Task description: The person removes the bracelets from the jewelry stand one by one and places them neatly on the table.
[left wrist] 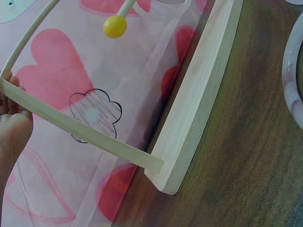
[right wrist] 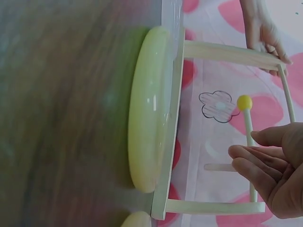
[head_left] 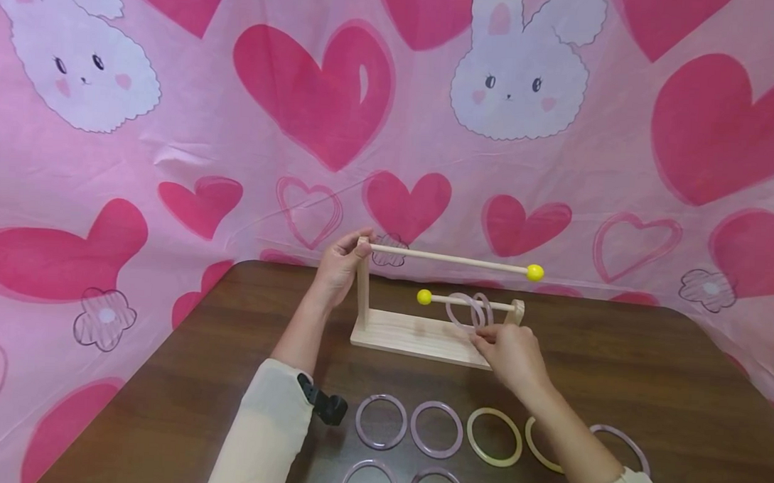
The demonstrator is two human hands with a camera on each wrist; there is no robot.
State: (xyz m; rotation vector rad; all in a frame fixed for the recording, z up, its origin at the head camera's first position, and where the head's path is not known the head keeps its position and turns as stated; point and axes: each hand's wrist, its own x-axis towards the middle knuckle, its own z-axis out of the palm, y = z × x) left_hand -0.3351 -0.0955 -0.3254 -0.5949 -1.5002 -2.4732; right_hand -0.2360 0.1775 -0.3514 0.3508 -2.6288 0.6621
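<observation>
A wooden stand [head_left: 416,335] has an upper rod [head_left: 450,257] from its taller left post and a lower rod from its shorter right post, each tipped with a yellow ball. My left hand [head_left: 337,269] grips the top of the left post [left wrist: 80,127]. Two pale purple rings [head_left: 448,312] hang on the lower rod. Beside their lower edges is my right hand [head_left: 516,356], its thumb and fingers apart in the right wrist view, where one ring [right wrist: 218,167] shows edge-on behind the fingertips. Whether the fingertips touch a ring is hard to tell.
Several loose rings lie on the brown table [head_left: 164,404] in front of the stand, among them a purple ring [head_left: 358,421] and a yellow ring [head_left: 469,436]. A pink cloth [head_left: 269,145] with hearts and rabbits hangs behind the table.
</observation>
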